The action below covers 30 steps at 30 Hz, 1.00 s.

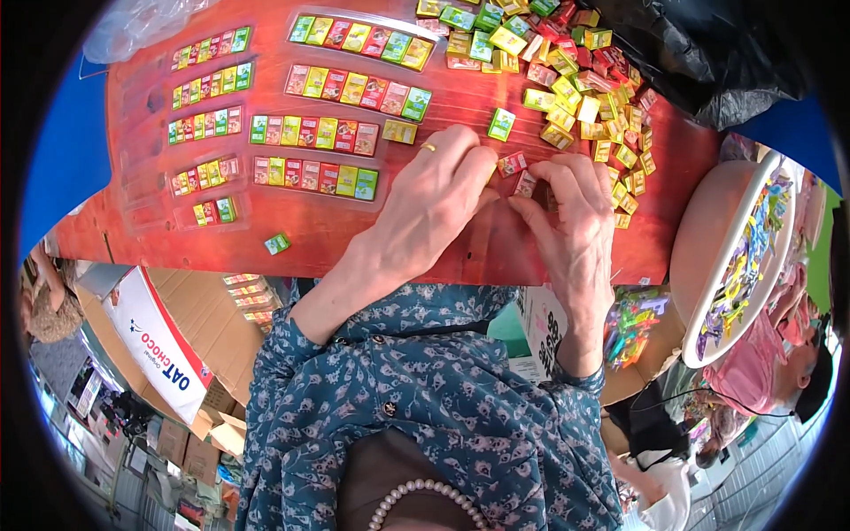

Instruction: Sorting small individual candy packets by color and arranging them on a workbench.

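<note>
The right hand's [580,199] thumb and fingers close on a small pink-and-white carton [525,184]. The left hand [429,199], with a gold ring, curls its fingers inward just beside it; a sliver of yellow shows at the fingertips, but I cannot tell whether they grip anything. A red-and-white carton [511,164] lies between the hands, and a green carton [501,124] sits just beyond. A yellow carton [399,132] rests near the left hand, at the end of one of four longer carton rows [314,179] set in clear plastic. Farther left run five shorter carton rows [204,126]; a lone green-and-white carton [277,243] lies near the front edge of the red desk [336,239]. Beyond the right hand spreads a loose carton heap [589,106], with a black plastic bag [708,53] beside it. At far right stands a white-rimmed basin [722,199] of colourful small pieces [748,257].
</note>
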Motion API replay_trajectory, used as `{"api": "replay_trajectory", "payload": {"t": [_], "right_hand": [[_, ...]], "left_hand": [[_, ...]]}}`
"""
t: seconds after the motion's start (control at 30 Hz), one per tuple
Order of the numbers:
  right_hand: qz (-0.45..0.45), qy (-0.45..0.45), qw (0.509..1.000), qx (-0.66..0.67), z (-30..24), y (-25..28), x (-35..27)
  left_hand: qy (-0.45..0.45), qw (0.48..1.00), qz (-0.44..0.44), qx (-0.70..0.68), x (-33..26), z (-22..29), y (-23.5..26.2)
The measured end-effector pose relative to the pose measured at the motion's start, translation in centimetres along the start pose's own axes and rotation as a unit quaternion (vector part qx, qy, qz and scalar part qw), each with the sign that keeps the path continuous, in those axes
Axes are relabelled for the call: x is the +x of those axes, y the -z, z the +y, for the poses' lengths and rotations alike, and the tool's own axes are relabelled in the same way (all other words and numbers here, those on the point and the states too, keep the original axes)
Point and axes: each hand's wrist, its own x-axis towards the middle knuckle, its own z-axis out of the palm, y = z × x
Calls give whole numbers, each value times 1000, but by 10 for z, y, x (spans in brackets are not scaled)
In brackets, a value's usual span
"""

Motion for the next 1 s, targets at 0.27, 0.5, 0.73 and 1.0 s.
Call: {"api": "replay_trajectory", "payload": {"t": [0.27,0.5,0.73,1.0], "right_hand": [[-25,-8,1000,-13,-2,-1,6],[-19,2,1000,-21,2,3,6],[-33,6,999,-20,-1,2,5],[-28,8,1000,-2,0,3,1]], "left_hand": [[-7,990,-135,-52,16,-4,14],[-9,994,-92,-55,9,-5,13],[-39,985,-166,35,17,2,20],[-10,988,-151,-17,7,3,11]]}}
